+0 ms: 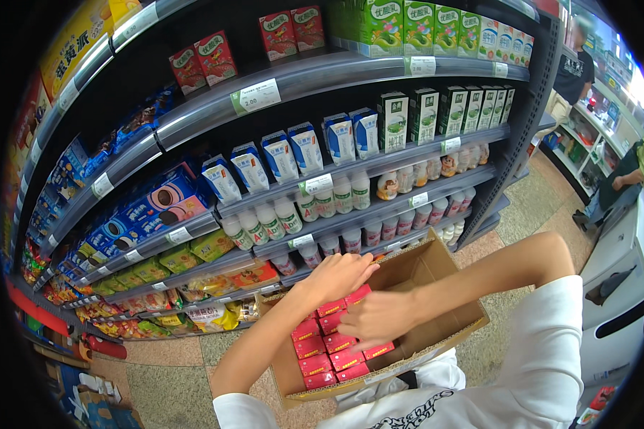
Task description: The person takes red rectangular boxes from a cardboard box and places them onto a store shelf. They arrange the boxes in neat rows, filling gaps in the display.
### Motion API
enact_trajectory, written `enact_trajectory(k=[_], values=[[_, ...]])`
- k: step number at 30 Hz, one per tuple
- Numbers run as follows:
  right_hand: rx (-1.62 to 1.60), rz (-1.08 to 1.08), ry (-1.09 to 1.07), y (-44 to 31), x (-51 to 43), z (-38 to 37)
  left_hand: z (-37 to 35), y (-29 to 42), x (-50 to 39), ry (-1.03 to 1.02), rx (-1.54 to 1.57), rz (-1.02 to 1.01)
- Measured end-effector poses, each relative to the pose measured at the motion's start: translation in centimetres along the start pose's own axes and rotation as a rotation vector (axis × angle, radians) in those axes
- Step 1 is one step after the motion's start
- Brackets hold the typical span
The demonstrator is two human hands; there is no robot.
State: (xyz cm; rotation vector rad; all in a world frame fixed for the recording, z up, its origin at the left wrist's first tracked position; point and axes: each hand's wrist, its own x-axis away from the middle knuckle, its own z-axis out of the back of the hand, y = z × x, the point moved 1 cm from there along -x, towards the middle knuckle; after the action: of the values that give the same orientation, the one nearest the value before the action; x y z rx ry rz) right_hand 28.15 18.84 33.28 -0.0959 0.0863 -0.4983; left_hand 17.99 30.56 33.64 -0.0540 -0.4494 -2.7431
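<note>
An open cardboard box [434, 332] is held before my body, tilted, with rows of red drink cartons [314, 364] packed in its left part. Bare cardboard shows in the right part. My left hand [343, 273] grips the box's far rim, its fingers pointing right. Inside the box, my right hand [378, 322] is over the cartons with its fingers bent down among them. Motion blurs it, and whether a carton is in its grasp is not visible. On the top shelf ahead stand red drink cartons [217, 56] in two separate pairs, with dark gaps around them.
Ahead, the shelving unit [349, 69] holds green cartons [386, 27], blue-and-white cartons [306, 147], white bottles [287, 214] and packaged snacks [155, 201]. At right are a white counter [620, 268] and two people. Boxes [99, 402] lie on the floor at lower left.
</note>
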Motion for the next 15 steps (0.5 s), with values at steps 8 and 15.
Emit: enact_trajectory(k=[8, 15], values=[[0.403, -0.190, 0.864, 9.5, -4.6, 22.2, -0.4, -0.9, 0.1, 0.095, 0.013, -0.077], [0.515, -0.432, 0.930, 21.5, -7.4, 30.2, -0.5, -0.8, 0.2, 0.081, 0.012, -0.071]])
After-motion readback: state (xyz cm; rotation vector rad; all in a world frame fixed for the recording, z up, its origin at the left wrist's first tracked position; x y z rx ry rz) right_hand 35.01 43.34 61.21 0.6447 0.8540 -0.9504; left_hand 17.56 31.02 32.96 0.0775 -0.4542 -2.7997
